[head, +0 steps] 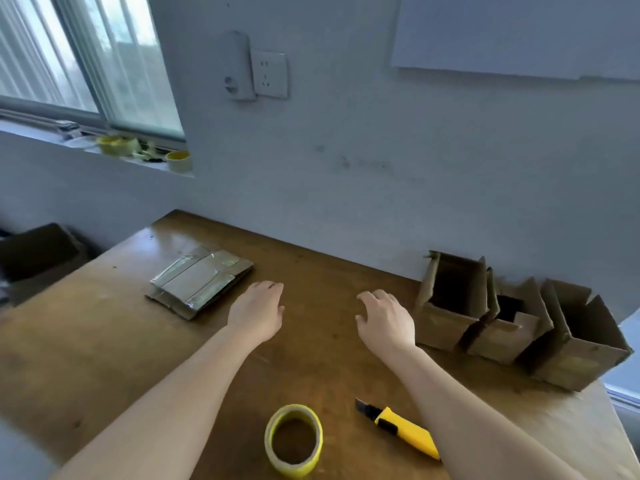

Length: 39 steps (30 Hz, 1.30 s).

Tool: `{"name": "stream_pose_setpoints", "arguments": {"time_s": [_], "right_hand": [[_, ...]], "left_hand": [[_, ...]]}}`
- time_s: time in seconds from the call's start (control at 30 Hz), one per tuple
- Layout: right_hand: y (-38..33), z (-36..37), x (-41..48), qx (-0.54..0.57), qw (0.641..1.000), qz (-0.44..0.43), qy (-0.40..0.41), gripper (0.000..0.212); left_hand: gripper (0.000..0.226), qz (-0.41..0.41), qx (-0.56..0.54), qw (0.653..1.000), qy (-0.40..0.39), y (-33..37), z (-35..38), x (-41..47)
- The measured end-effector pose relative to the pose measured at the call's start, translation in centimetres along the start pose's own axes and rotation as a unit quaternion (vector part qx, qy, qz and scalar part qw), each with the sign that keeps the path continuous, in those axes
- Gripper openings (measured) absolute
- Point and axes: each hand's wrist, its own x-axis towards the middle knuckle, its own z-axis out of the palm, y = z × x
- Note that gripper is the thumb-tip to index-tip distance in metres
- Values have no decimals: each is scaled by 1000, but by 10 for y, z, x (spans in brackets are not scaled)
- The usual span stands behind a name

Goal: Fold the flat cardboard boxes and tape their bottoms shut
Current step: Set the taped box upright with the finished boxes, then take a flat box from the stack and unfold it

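Observation:
A small stack of flat cardboard boxes (201, 282) with shiny tape strips lies on the wooden table (86, 341), left of centre. Three folded boxes (450, 306) (509, 327) (581, 344) stand open-topped in a row at the right against the wall. My left hand (258, 311) hovers just right of the flat stack, fingers relaxed, holding nothing. My right hand (386, 318) hangs empty, fingers loosely curled, just left of the nearest folded box. A yellow tape roll (294, 439) stands near the front edge. A yellow utility knife (403, 427) lies beside my right forearm.
The wall runs right behind the table with a socket plate (269, 75). More tape rolls (179, 161) sit on the window sill at upper left. A dark box (38, 249) stands on the floor left of the table.

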Motion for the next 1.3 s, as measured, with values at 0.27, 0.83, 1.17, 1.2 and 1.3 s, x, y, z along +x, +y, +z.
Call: {"name": "stream_pose_setpoints", "arguments": {"time_s": [0.27, 0.83, 1.17, 1.2, 1.3], "right_hand": [[-122, 54, 29, -42, 990, -109, -77, 38], [-283, 181, 125, -7, 982, 14, -188, 39], [-297, 212, 147, 216, 934, 241, -152, 49], [-297, 211, 149, 251, 921, 267, -129, 47], [-293, 204, 150, 347, 882, 310, -70, 38]], "left_hand": [[28, -81, 43, 996, -9, -129, -9, -12], [36, -93, 4, 991, -97, -318, 26, 88], [34, -177, -89, 979, -50, -335, 47, 126], [35, -189, -123, 973, -39, -335, 47, 128], [26, -208, -274, 938, -31, -328, 43, 133]]}}
